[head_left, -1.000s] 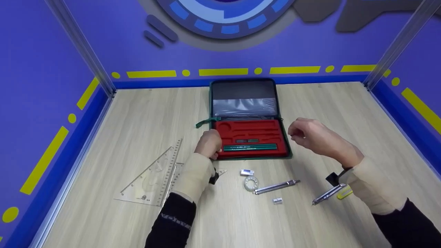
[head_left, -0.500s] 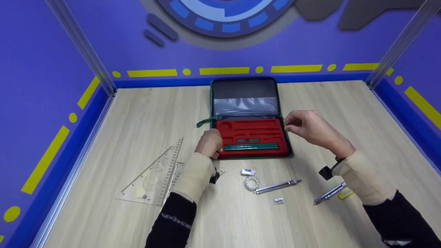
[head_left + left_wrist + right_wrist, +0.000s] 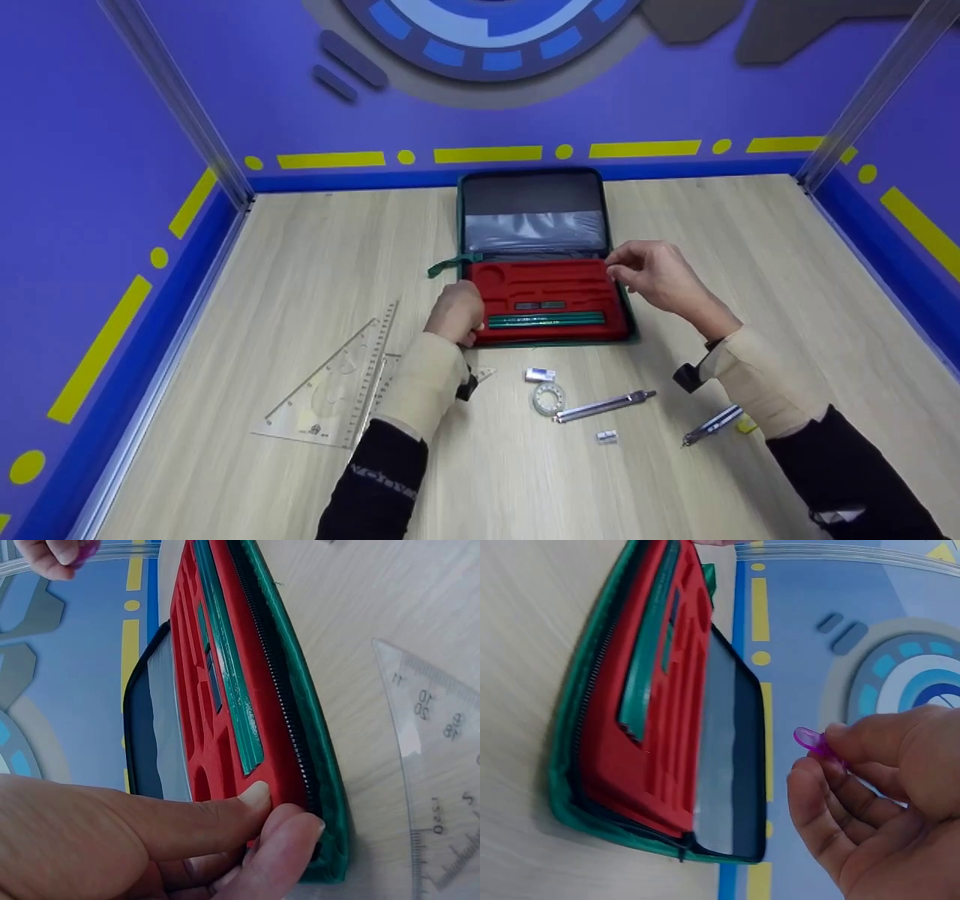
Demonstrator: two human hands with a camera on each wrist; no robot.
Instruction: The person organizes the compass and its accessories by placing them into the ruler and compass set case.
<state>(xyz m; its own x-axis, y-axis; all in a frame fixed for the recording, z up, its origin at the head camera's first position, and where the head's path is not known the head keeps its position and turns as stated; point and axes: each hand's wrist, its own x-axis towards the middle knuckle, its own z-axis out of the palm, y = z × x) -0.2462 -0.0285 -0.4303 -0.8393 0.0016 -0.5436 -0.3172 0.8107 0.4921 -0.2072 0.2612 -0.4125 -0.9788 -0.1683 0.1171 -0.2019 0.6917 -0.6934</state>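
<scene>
An open green zip case (image 3: 630,330) holds a red moulded tray (image 3: 555,274) with green pencils (image 3: 546,320) and two small dark pieces (image 3: 540,305) in it. My left hand (image 3: 456,311) pinches the tray's near left corner, thumb (image 3: 225,814) on top and a finger at its side. Above the tray's right edge, my right hand (image 3: 660,277) holds a small translucent purple piece (image 3: 808,738) between thumb and fingertips; a rounded tip of it sticks out in the right wrist view, and the rest is hidden by the fingers.
Clear set squares (image 3: 322,397) lie at left, partly under the left forearm. In front of the case are an eraser (image 3: 539,375), a tape-like ring (image 3: 548,399), a metal compass (image 3: 604,406) and a sharpener (image 3: 607,436). Another metal instrument (image 3: 711,426) and a yellow item (image 3: 747,424) lie near the right forearm.
My right hand has moved left and slightly away from me, from beside the case to over the tray's right edge, carrying the purple piece. The left hand has stayed at the corner.
</scene>
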